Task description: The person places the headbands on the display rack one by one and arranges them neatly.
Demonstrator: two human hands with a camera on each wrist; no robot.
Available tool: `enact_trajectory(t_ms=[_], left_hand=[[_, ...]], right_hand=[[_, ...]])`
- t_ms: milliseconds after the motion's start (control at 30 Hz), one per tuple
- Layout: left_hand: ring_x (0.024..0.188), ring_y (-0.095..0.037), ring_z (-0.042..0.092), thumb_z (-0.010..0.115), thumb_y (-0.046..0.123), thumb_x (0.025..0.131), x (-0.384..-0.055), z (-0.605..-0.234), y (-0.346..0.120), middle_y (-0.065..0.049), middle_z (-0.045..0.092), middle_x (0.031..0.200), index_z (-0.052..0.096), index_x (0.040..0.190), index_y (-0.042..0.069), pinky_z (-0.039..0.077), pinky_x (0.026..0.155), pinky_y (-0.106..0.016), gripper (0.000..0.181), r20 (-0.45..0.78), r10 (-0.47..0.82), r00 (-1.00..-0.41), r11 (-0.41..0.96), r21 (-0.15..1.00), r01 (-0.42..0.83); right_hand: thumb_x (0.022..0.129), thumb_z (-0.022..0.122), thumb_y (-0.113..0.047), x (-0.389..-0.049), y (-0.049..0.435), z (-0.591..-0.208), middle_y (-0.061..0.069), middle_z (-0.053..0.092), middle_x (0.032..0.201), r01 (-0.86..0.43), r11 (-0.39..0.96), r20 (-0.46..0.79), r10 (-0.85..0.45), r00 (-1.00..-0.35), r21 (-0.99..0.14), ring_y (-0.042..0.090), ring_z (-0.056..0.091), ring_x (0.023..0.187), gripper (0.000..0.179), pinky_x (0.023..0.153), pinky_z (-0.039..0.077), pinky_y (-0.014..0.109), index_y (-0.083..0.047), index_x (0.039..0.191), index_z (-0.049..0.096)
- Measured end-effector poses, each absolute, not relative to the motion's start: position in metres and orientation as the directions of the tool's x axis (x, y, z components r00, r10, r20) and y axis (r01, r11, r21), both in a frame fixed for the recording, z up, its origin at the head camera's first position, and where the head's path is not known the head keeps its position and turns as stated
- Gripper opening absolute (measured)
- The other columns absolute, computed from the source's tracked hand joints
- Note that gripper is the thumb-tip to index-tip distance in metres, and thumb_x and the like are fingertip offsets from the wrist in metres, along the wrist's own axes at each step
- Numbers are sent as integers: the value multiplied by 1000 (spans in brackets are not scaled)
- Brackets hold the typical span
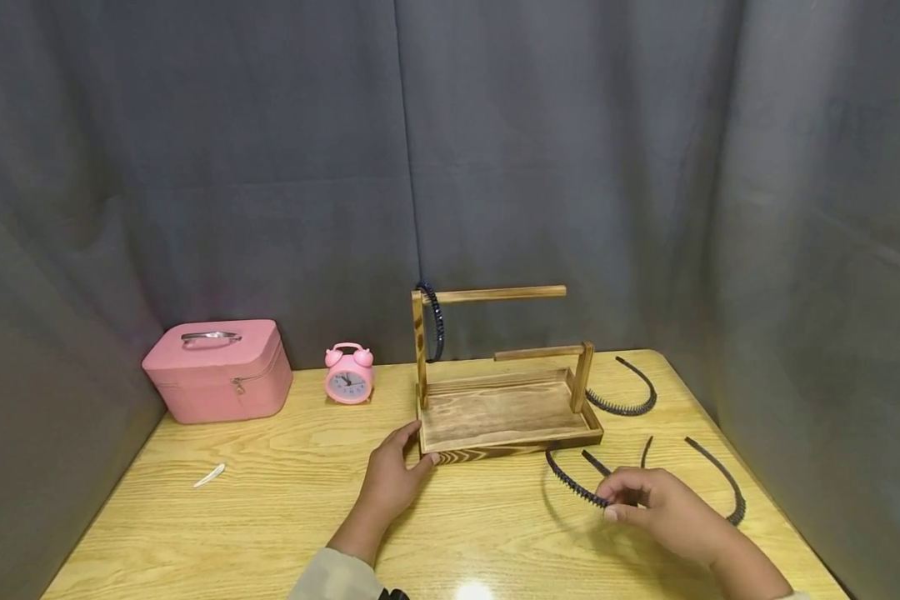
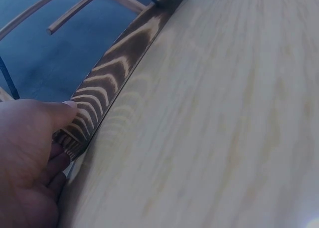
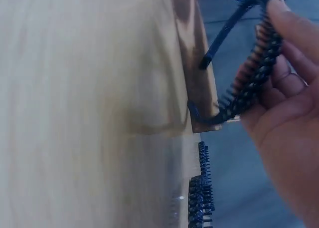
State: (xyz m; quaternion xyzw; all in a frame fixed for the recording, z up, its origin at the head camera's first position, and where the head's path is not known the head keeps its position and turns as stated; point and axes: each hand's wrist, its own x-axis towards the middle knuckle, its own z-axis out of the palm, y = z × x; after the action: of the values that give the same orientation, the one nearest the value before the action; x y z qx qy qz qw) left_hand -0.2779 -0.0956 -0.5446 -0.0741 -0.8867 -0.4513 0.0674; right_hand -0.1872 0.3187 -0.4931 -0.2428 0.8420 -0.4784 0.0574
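Observation:
A wooden stand, a shallow tray with two posts and two horizontal bars, sits at the back of the table. My left hand grips its near left corner, thumb on the striped front wall and fingers round the side. Above the table, in front of the stand, my right hand pinches a dark toothed headband by its curved part, its two ends pointing towards the stand. A similar headband hangs on the upper bar beside the left post.
On the table's right side lie a headband next to the stand and another headband, partly hidden behind my right hand. A pink case, a pink alarm clock and a small white object are on the left. Grey curtains surround the table.

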Motion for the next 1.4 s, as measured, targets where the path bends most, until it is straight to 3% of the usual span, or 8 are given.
enact_trajectory(t_ms=[133,300,433,733,867,1000,1267,1400], left_hand=[[148,-41,56,81,26,101,-279,-545,-97,-21,59,157,56,158,4,47,123,-58,66,189,71,-979,584,788,194],[149,-42,55,79,25,103,-279,-543,-98,-21,59,158,55,158,4,47,123,-58,64,194,76,-978,580,789,202],[149,-41,55,78,25,104,-280,-543,-97,-20,58,159,55,159,5,47,124,-58,62,193,74,-978,584,787,199],[149,-41,55,77,24,104,-281,-541,-98,-20,58,159,55,159,5,47,124,-58,62,196,74,-978,583,787,202],[149,-41,55,77,22,105,-282,-540,-99,-20,59,158,55,158,4,47,124,-57,61,208,66,-976,588,782,206],[148,-43,56,77,22,105,-281,-541,-100,-22,58,158,55,158,3,47,123,-59,61,214,69,-974,588,781,213],[147,-43,56,77,19,104,-279,-546,-96,-21,61,156,56,157,2,46,124,-58,59,222,68,-973,569,792,220],[147,-43,56,77,19,104,-278,-545,-95,-21,61,154,56,157,2,46,123,-59,59,220,69,-973,559,799,221]], right_hand=[[106,65,2,-188,325,-492,-9,73,109,-361,238,233,-436,-869,-902,2,67,96,14,81,62,24,3,118,72],[112,41,11,-194,333,-489,-7,73,114,-293,-194,350,-458,-817,-936,6,66,105,33,92,58,21,-2,124,70],[116,31,5,-201,332,-480,-1,71,115,-205,-462,418,-424,-804,-863,12,65,107,40,96,56,24,-4,126,68],[116,35,2,-226,325,-429,12,72,106,-295,-745,530,-93,-843,-599,22,67,95,35,86,59,29,6,113,69],[114,44,2,-246,317,-399,13,73,98,-364,-768,501,65,-863,-528,23,67,89,29,82,58,29,7,107,72],[109,58,3,-272,304,-373,12,73,94,-407,-734,428,176,-887,-543,20,68,85,16,78,60,27,6,107,73],[103,73,-3,-320,276,-347,2,71,101,-364,-612,251,265,-931,-702,13,62,86,3,76,57,22,-4,103,76],[104,74,-8,-335,255,-343,-2,69,100,-303,-571,187,254,-949,-763,11,60,87,3,77,54,21,-9,102,76]])
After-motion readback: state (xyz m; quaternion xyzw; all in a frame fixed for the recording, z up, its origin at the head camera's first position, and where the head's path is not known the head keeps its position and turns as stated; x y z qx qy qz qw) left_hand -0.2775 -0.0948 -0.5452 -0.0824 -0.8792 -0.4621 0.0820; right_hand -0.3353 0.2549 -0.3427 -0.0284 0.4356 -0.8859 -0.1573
